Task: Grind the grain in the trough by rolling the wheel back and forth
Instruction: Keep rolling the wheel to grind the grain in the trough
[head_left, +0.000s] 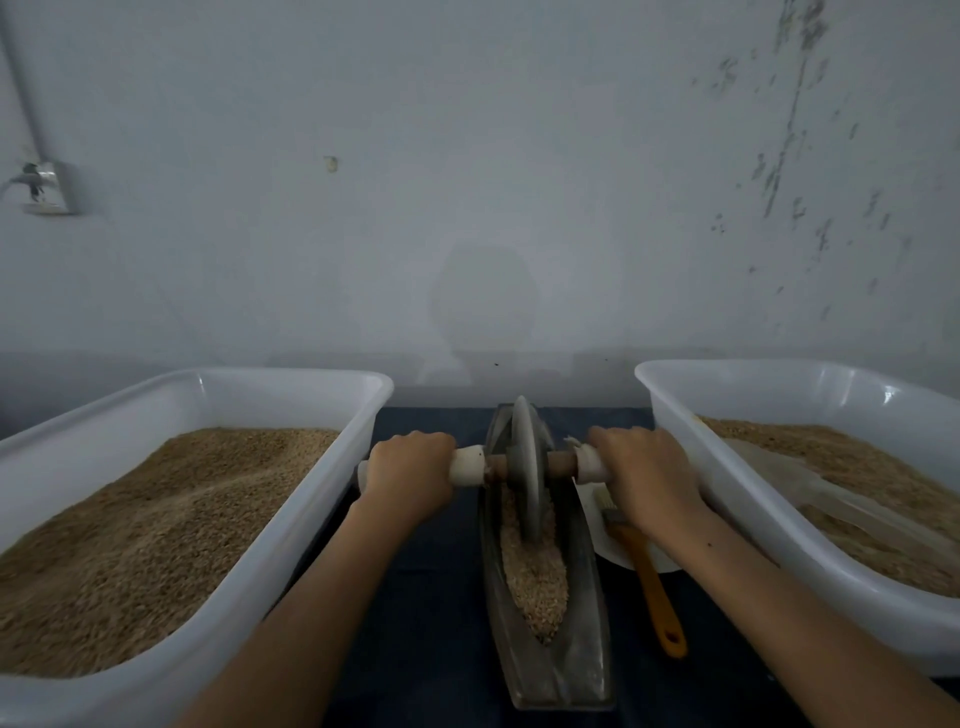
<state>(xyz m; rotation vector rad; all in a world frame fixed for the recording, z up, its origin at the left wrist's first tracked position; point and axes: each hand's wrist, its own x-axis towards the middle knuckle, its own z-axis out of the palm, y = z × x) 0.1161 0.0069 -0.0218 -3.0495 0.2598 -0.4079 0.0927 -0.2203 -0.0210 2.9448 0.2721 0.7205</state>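
Dull grey metal wheel (525, 467), glossy plastic tubs (291, 499).

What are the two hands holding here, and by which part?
The grinding wheel, by its axle: left hand grips the left handle end, right hand the right.

Two bare arms reach forward from the bottom of the view, one on each side. Both arms are nearly straight and lean in toward the middle. The left hand (410, 475) has its back facing up. Its fingers curl down and wrap around the handle (467, 466) on its side. The grip looks tight, with the knuckles bent. The right hand (644, 475) does the same on the other side, with its fingers curled over its end of the handle. Both wrists are a little bent. The two hands sit level with each other, well apart. The skin on both arms is bare up to the edge of the view.
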